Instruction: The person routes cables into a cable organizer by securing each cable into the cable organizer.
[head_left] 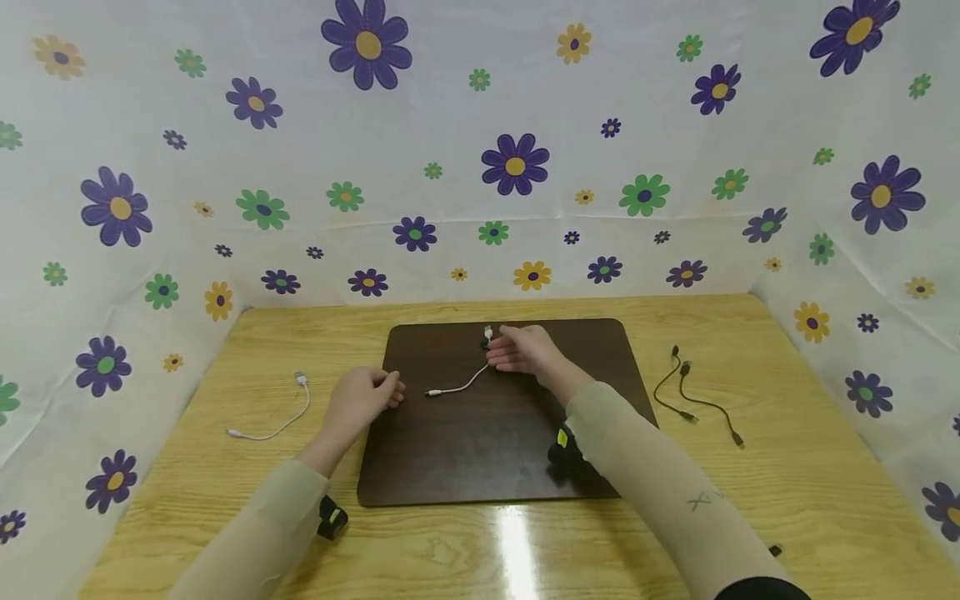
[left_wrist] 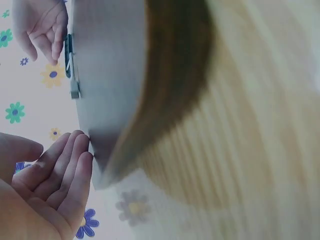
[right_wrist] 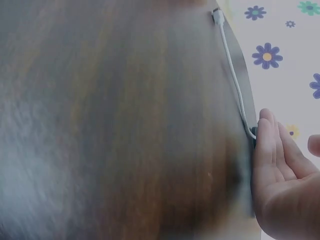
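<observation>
A short white cable [head_left: 465, 385] lies on the dark brown board [head_left: 480, 450], its USB plug [head_left: 488, 332] near the far edge. Beside that plug sits a small black piece [head_left: 483, 343], partly covered by the fingers; its kind I cannot tell. My right hand [head_left: 522, 350] is over the far part of the board next to the cable, fingers straight, holding nothing. In the right wrist view the cable [right_wrist: 235, 75] runs up to the fingertips of the right hand [right_wrist: 282, 170]. My left hand [head_left: 365, 396] hovers at the board's left edge with loosely bent fingers and no object in it.
Another white cable [head_left: 288, 429] lies on the wooden table [head_left: 420, 550] left of the board. Two black cables [head_left: 708, 398] lie to the right. A small black object [head_left: 776, 550] is near the right forearm. Flower-printed cloth [head_left: 450, 108] surrounds the table.
</observation>
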